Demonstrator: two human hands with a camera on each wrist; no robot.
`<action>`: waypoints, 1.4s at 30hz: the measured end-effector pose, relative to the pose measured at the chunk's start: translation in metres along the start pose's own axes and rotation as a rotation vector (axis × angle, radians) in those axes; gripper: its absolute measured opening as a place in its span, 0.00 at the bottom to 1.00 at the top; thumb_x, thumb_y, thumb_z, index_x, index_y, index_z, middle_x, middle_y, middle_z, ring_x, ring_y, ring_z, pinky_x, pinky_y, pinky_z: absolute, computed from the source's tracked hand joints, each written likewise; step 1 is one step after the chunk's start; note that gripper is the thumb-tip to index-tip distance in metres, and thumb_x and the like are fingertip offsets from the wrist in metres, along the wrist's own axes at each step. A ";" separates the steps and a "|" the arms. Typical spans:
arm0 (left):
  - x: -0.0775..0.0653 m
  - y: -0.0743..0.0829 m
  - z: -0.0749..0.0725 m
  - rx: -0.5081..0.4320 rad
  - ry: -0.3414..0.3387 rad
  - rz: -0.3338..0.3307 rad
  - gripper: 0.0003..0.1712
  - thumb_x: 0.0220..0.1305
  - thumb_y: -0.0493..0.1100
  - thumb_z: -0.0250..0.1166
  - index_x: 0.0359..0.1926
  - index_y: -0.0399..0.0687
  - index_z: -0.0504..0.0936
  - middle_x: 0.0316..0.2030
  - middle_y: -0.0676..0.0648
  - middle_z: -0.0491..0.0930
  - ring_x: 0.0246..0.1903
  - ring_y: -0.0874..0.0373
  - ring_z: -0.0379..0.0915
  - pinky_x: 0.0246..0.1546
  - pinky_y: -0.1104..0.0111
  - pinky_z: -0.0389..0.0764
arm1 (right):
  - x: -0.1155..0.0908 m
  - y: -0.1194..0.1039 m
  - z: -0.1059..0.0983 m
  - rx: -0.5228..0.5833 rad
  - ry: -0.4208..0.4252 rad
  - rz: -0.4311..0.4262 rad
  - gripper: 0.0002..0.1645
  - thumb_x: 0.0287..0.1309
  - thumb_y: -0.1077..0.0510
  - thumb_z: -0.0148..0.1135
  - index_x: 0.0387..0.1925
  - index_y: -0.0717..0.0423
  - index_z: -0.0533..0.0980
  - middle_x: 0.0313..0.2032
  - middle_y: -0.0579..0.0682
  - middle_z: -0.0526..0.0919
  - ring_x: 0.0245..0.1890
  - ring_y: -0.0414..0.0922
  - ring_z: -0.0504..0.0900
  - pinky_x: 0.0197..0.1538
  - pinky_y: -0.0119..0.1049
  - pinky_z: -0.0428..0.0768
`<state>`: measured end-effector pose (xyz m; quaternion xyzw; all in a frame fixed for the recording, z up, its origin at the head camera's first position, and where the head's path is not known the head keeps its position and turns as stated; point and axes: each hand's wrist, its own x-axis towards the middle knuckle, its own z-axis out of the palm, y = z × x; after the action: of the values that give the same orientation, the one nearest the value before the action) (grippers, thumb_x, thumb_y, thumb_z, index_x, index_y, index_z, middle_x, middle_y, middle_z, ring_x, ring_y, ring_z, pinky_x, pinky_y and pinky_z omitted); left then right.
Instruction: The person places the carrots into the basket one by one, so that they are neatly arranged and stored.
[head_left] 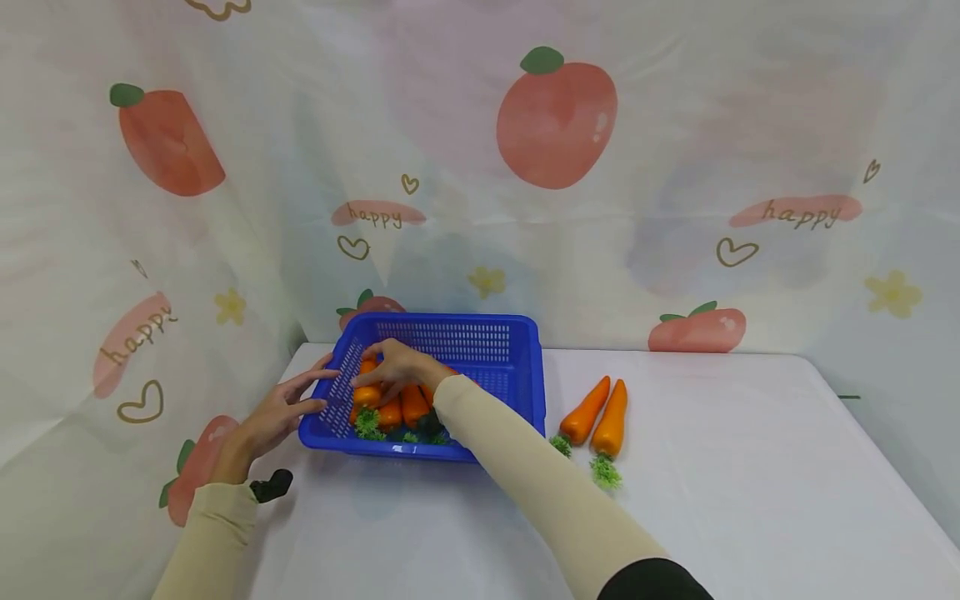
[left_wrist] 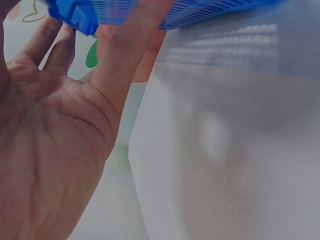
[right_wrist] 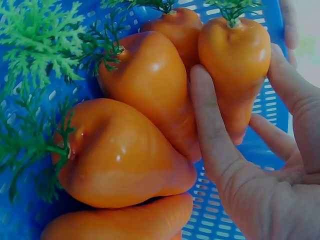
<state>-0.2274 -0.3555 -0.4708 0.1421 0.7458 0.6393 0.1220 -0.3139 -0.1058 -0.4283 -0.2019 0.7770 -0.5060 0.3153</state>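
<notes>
A blue plastic basket [head_left: 525,321] with slotted walls holds several orange carrots [right_wrist: 125,155] with green leafy tops. Inside its left part, my right hand [head_left: 401,367] pinches one carrot [right_wrist: 234,50] between thumb and fingers. The thumb [right_wrist: 206,95] lies along one side of that carrot and the fingers reach round the other. My left hand [head_left: 273,417] is at the basket's left rim, its fairly straight fingers touching the edge. From the left wrist, its palm [left_wrist: 55,120] shows beside the basket's outer wall [left_wrist: 200,12].
Two more carrots [head_left: 611,421] lie on the white table [head_left: 750,467] to the right of the basket, leafy ends toward me. A printed curtain [head_left: 450,125] hangs behind the table and along its left side.
</notes>
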 end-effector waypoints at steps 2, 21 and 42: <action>0.000 0.000 0.000 0.005 -0.002 0.001 0.32 0.74 0.37 0.59 0.76 0.41 0.64 0.83 0.52 0.37 0.79 0.33 0.31 0.54 0.58 0.83 | 0.001 0.001 0.000 0.001 0.008 0.009 0.42 0.63 0.53 0.72 0.73 0.61 0.67 0.57 0.60 0.79 0.37 0.52 0.87 0.41 0.47 0.89; -0.001 0.001 0.003 -0.005 -0.007 -0.006 0.32 0.75 0.37 0.59 0.76 0.40 0.63 0.83 0.53 0.36 0.79 0.34 0.30 0.55 0.58 0.83 | 0.002 -0.004 0.005 0.066 0.053 0.070 0.41 0.62 0.53 0.73 0.71 0.64 0.68 0.57 0.61 0.79 0.38 0.54 0.87 0.43 0.49 0.88; 0.000 0.003 0.000 -0.022 0.000 -0.010 0.33 0.74 0.36 0.60 0.76 0.40 0.63 0.83 0.54 0.37 0.79 0.35 0.33 0.55 0.56 0.83 | -0.007 -0.005 -0.008 -0.037 -0.023 0.028 0.37 0.66 0.59 0.69 0.72 0.63 0.67 0.64 0.61 0.75 0.37 0.53 0.89 0.48 0.51 0.87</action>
<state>-0.2277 -0.3550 -0.4682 0.1373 0.7394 0.6468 0.1267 -0.3138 -0.0979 -0.4198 -0.2026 0.7854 -0.4845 0.3276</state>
